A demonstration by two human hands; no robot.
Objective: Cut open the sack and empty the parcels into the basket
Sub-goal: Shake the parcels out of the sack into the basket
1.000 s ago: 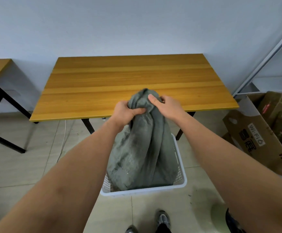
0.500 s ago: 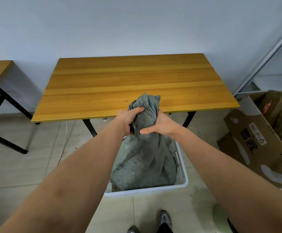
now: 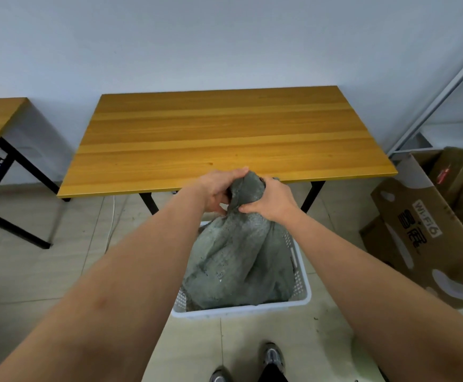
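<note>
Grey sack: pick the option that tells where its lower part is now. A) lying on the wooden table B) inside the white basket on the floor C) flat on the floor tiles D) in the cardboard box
B: the grey sack bulges down inside the white basket on the floor, while the left hand and the right hand grip its bunched top.

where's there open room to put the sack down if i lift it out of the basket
The wooden table top is bare from wall to near edge. Floor tiles left of the basket are open too. Crowded: the basket, filled by the sack, and the right side with cardboard boxes.
</note>
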